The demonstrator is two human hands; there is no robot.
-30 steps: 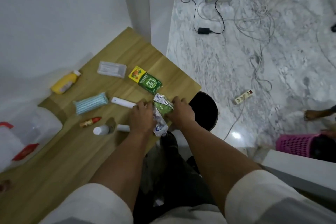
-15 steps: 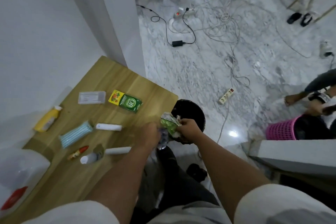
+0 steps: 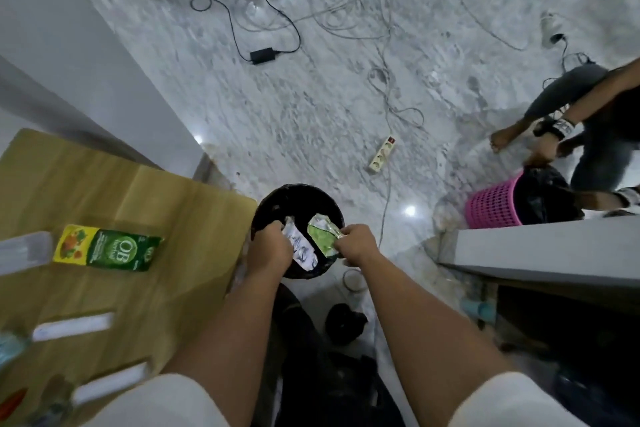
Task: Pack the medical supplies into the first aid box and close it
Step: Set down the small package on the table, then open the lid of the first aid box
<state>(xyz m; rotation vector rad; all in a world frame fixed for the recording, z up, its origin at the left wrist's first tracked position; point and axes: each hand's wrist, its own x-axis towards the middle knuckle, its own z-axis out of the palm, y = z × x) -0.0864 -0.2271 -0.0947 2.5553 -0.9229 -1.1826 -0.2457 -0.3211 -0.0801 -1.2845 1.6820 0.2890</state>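
Observation:
Both my hands are off the table's right edge, over a black bin [image 3: 268, 204] on the floor. My left hand [image 3: 268, 248] grips a crumpled white wrapper [image 3: 301, 250]. My right hand [image 3: 356, 244] grips a crumpled green and silver wrapper [image 3: 322, 234]. On the wooden table [image 3: 166, 204] lie a green and yellow box [image 3: 107, 248], a clear plastic case [image 3: 22, 253] at the left edge, and two white tubes [image 3: 72, 325] [image 3: 109, 381]. A blue pack [image 3: 10, 345] and a red item [image 3: 12, 400] show at the left border. The first aid box is out of view.
A white pillar [image 3: 86, 73] stands behind the table. Cables, a power strip [image 3: 382, 153] and an adapter [image 3: 262, 55] lie on the marble floor. A pink basket [image 3: 493, 204] and another person [image 3: 588, 121] are at the right. A grey ledge [image 3: 547, 253] is near my right arm.
My hands lifted the wrappers off the table edge and carried them right, over the black bin. The two wrappers are now apart, one in each hand. The view swung right.

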